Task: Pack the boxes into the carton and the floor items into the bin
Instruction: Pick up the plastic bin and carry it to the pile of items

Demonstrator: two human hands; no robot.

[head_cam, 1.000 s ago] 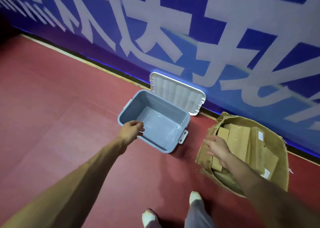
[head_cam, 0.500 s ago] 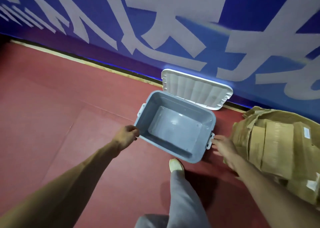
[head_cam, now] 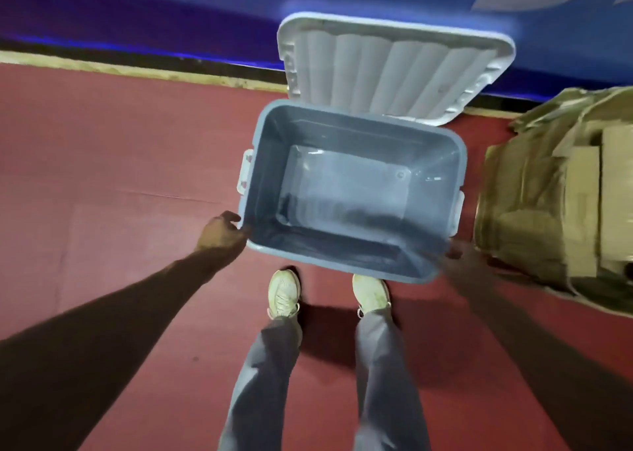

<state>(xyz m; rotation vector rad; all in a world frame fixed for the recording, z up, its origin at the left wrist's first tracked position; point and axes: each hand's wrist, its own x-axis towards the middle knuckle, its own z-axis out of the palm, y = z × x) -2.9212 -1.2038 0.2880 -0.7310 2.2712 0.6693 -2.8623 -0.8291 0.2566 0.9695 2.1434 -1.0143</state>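
Note:
The empty blue-grey plastic bin (head_cam: pixel 263 163) sits in the middle of the view, just in front of my feet. Its white lid (head_cam: pixel 387 67) leans open against the wall behind it. My left hand (head_cam: pixel 221 233) grips the bin's near left corner, with the fingers curled under the rim. My right hand (head_cam: pixel 454 255) is dark and blurred at the near right corner, its fingers tucked under the rim by the white latch. The brown carton (head_cam: pixel 507 190) stands to the right, with several flat cardboard boxes (head_cam: pixel 582 193) in it.
A blue wall with white lettering (head_cam: pixel 137 15) runs along the back, above a pale floor strip. Red floor (head_cam: pixel 102 176) stretches to the left. My two shoes (head_cam: pixel 284 293) stand right below the bin's near edge.
I have stepped up to the bin and now look straight down into it. My left hand has closed on its left corner. My right hand has moved from the carton to the bin's right corner.

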